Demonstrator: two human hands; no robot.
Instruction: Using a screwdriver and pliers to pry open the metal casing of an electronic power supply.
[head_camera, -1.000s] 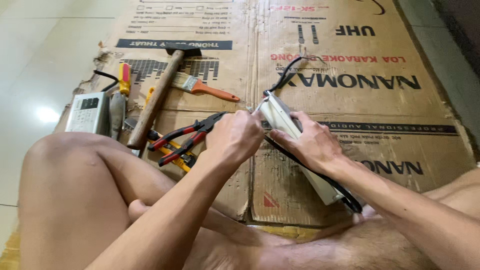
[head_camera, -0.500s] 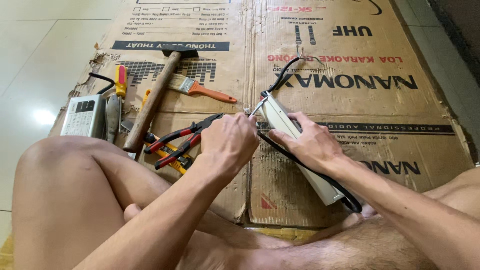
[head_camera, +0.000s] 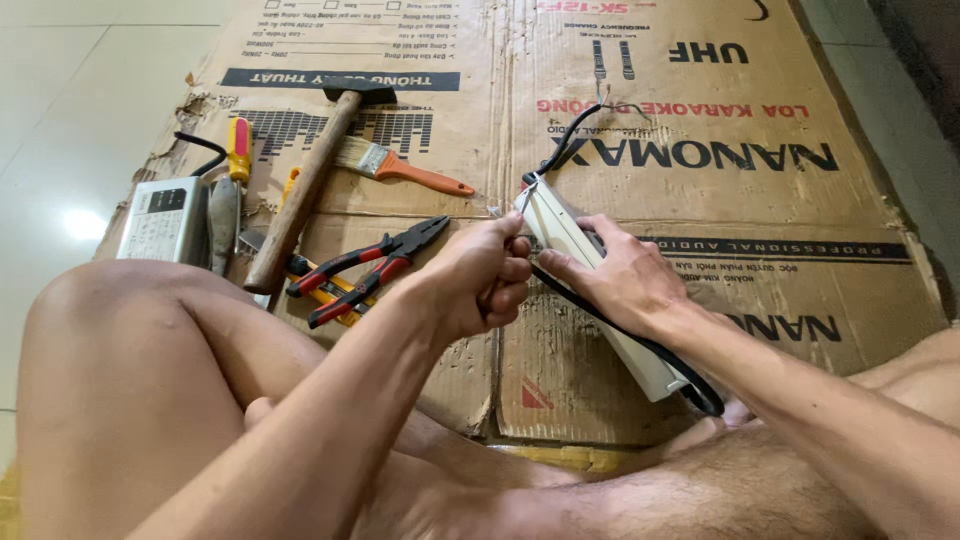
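While the person sits on the floor with bare legs, both hands work on a long pale box (head_camera: 590, 285) that lies slanted on the cardboard (head_camera: 760, 330). The right hand (head_camera: 625, 280) rests on the middle of the box and presses it down, fingers spread over its top; it is clamped on the box rather than closed into a fist. The left hand (head_camera: 485, 280) is curled shut just beside the upper end of the box, and it seems to pinch something thin, perhaps a wire end (head_camera: 497, 211) or a small tool, but this is too small to tell. The two hands are close together, almost touching.

A black cable (head_camera: 560, 150) leaves the upper end of the box and another black loop comes out at the lower end, near the person's leg.

The step in hand looks like work on the wiring at the upper end of the box. The next move probably calls for a steady hold by the right hand and a fine, careful pull or turn by the left.

To the left lie red pliers (head_camera: 365, 270), a hammer (head_camera: 305, 190), a brush (head_camera: 400, 168), a yellow screwdriver (head_camera: 238, 150) and a grey meter (head_camera: 165, 220), all well apart from the hands except the pliers, which are near the left wrist.
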